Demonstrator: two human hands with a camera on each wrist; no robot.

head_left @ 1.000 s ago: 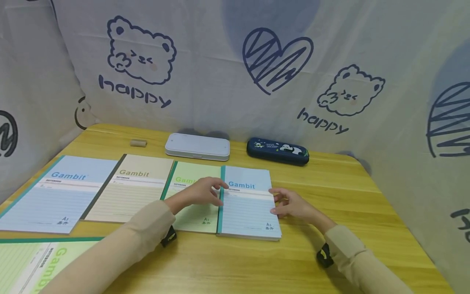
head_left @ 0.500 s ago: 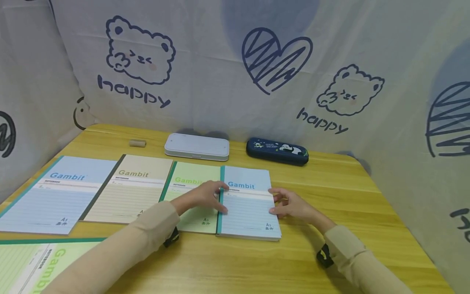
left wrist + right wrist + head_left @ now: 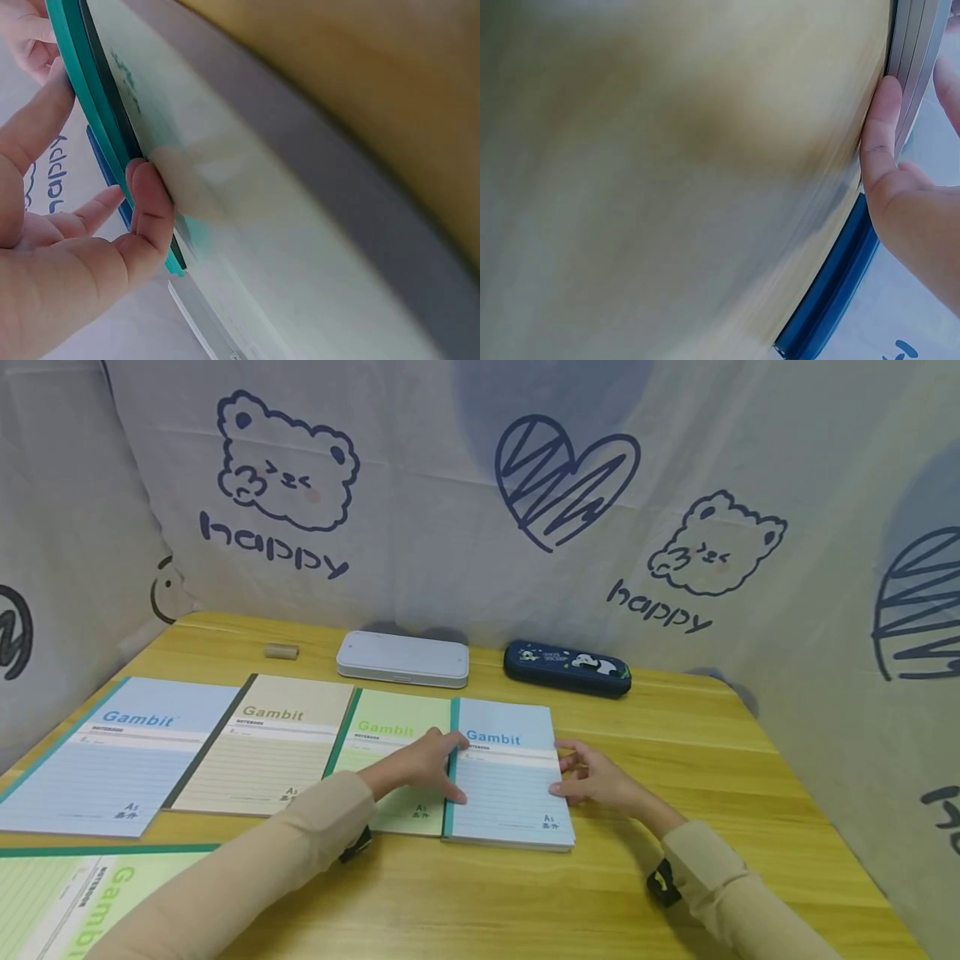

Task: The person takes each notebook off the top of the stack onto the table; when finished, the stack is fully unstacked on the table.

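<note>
A blue-covered notebook (image 3: 502,785) with a teal spine tops a small stack of notebooks on the table. My left hand (image 3: 423,764) is at the stack's left side, thumb and forefinger tips over the spine edge. In the left wrist view, a bent finger (image 3: 154,202) of that hand lies against the teal spine (image 3: 90,97). My right hand (image 3: 592,777) holds the stack's right edge, thumb at the cover's rim. In the right wrist view, its finger (image 3: 881,112) lies along the layered page edges (image 3: 911,67). A green notebook (image 3: 390,814) lies under my left hand, partly hidden.
A beige notebook (image 3: 277,735) and another blue notebook (image 3: 150,752) lie in a row to the left. Another green notebook (image 3: 45,893) is at the front left. Behind them are a small tan cylinder (image 3: 281,652), a white case (image 3: 402,660) and a dark blue panda case (image 3: 567,668).
My left hand has moved slightly right and down, its thumb coming from beside the spine onto the blue cover. My right hand has hardly moved, and the notebooks lie where they were.
</note>
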